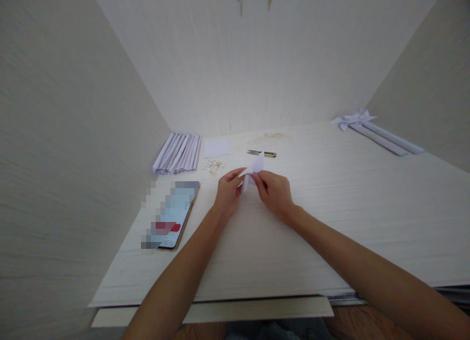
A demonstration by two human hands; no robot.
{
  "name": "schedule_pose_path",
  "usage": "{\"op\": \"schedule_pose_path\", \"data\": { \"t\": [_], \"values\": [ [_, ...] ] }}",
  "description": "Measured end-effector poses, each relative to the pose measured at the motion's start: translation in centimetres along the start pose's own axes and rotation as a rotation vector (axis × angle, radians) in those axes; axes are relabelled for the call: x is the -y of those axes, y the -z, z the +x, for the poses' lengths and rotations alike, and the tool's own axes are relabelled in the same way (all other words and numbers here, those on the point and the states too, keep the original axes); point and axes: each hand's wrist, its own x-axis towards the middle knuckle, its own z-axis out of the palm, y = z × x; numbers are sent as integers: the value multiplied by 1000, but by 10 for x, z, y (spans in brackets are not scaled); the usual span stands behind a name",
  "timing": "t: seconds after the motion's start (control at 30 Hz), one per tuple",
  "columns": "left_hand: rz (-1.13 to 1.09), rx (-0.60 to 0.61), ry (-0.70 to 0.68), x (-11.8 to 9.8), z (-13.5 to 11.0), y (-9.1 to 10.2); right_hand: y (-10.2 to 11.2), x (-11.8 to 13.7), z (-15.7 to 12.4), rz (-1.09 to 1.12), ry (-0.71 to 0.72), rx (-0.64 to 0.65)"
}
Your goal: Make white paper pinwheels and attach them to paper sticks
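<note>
A folded piece of white paper [258, 164] is held up between both hands, just above the middle of the table. My left hand [228, 190] grips it from the left, fingers curled behind it. From the right, my right hand [274, 190] pinches the paper with thumb and forefinger. One pointed flap sticks up to the upper right, and a narrow part hangs down between the hands. A pair of thread snips [262, 154] lies right behind the paper. Left of it is a small heap of tiny pale bits [214, 166] that I cannot name.
On the left lie a bundle of white paper rolls [178, 154], a square paper stack [217, 148] and a phone [176, 215] with its screen lit. At the far right, folded paper shapes [354, 118] adjoin two long paper tubes [389, 138]. White walls [264, 60] enclose the table [330, 183].
</note>
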Motion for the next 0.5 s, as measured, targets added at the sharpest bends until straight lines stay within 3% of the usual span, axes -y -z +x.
{"op": "schedule_pose_path", "data": {
  "t": [0.33,0.5],
  "values": [
    [-86,-5,90,5,1,0,5,4,1,-88,-12,48],
    [-84,43,71,3,-2,-2,2,8,2,168,-122,28]
  ]
}}
